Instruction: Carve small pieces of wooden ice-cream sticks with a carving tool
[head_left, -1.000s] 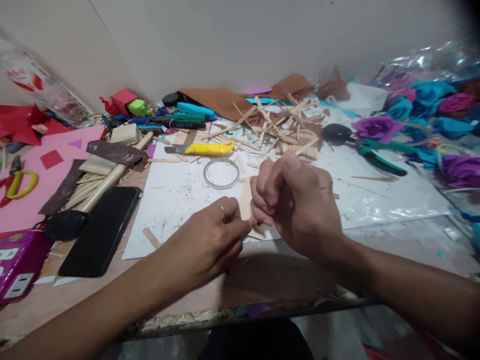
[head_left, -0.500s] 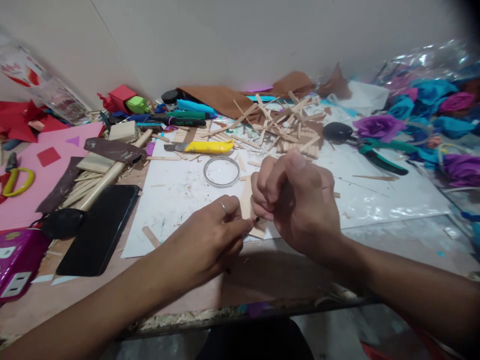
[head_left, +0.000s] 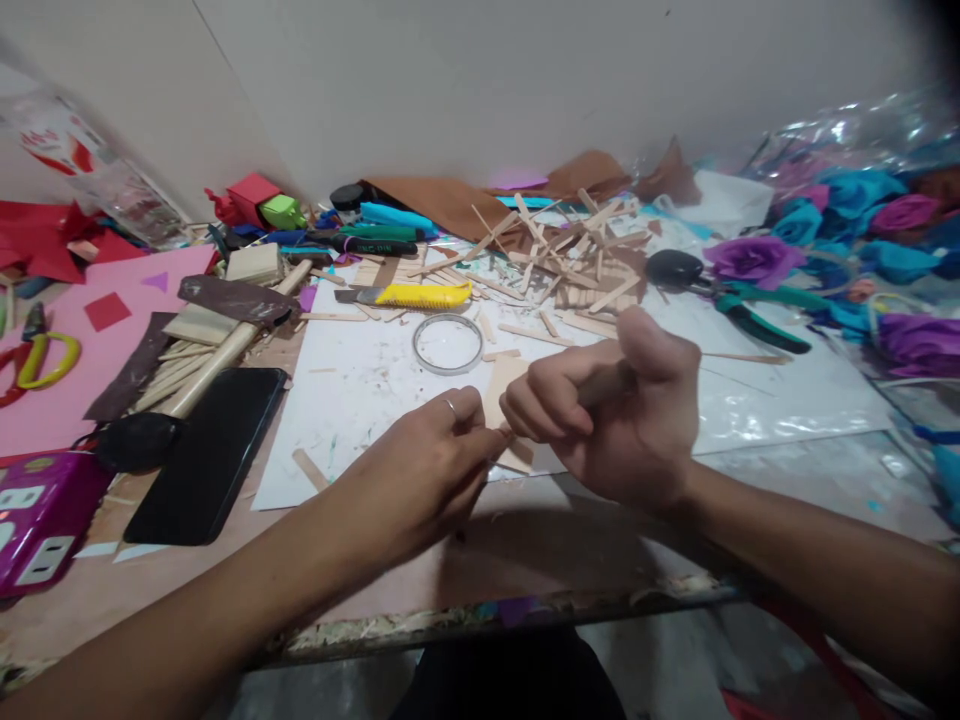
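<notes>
My left hand point(head_left: 435, 455), with a ring on one finger, is closed in a pinch low over the front of the white sheet point(head_left: 360, 390). What its fingertips hold is hidden. Right against them is my right hand point(head_left: 607, 410), its fingers curled and its thumb raised. A dull brownish shape, perhaps part of a handle, shows inside that fist; I cannot make out what it is. Under and behind the meeting fingertips lies a flat pale wooden piece point(head_left: 516, 459), partly covered by both hands. A clear tape ring point(head_left: 448, 343) and a yellow box cutter point(head_left: 422, 295) lie beyond.
Behind the hands is a heap of wooden craft sticks point(head_left: 562, 245). Green-handled pliers point(head_left: 765, 320) and paper flowers point(head_left: 754, 258) lie right. To the left are a black phone point(head_left: 206, 455), a hammer-like tool point(head_left: 217, 370), a purple power socket point(head_left: 49, 520) and scissors point(head_left: 49, 360).
My right hand has rolled, its thumb swinging up and to the right, and the brownish shape now shows in its grip. The left hand stays nearly in place; the view has shifted slightly.
</notes>
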